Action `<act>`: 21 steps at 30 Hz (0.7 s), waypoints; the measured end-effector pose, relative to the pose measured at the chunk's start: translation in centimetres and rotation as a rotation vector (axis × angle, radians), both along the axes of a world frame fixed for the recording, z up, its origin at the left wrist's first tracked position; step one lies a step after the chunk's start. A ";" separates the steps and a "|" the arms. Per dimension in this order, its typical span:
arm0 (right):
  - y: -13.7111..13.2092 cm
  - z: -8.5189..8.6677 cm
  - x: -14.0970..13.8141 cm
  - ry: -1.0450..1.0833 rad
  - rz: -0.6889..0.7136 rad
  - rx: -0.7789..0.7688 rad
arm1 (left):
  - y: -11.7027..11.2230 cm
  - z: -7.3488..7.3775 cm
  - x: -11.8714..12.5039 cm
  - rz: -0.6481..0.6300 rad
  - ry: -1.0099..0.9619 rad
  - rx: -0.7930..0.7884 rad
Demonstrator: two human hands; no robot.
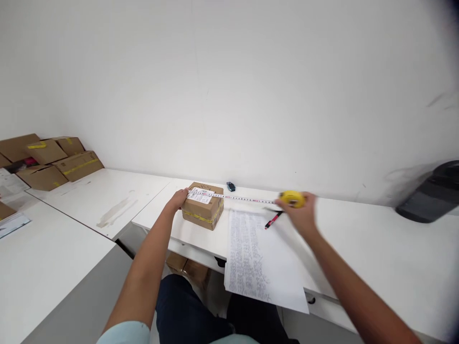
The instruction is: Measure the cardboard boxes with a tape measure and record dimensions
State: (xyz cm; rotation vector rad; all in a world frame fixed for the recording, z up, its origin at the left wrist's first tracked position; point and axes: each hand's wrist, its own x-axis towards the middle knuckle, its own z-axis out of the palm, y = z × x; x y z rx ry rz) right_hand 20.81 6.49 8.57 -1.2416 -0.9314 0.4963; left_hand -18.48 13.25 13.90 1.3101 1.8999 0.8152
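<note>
- Running along the wall [251, 95] as a white counter [358, 239] in adjoining sections.
- Carrying a yellow-taped cardboard box [201, 212] near the middle.
- Supporting written-on paper [251, 258] right of the box, overhanging the front edge.
- Bearing a red-and-black pen [273, 220] at the paper's far end.
- Holding a dark key fob [231, 186] near the wall, a dark container [430, 196] far right, stacked cartons [79, 166] far left.
</note>
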 end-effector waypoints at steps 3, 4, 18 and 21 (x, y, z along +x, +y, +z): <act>1.5 0.3 -6.7 -0.122 0.271 -0.088 | -0.1 -0.5 0.0 0.057 -0.069 0.026; 2.1 0.4 -8.9 -0.156 0.290 -0.077 | -0.1 -0.8 -0.1 0.079 -0.090 0.040; 4.2 -0.5 -15.3 -0.201 0.349 -0.023 | 0.6 -3.2 0.1 0.246 -0.054 0.325; 3.8 -0.2 -15.6 -0.196 0.333 -0.037 | 0.3 -3.5 0.5 0.297 -0.072 0.375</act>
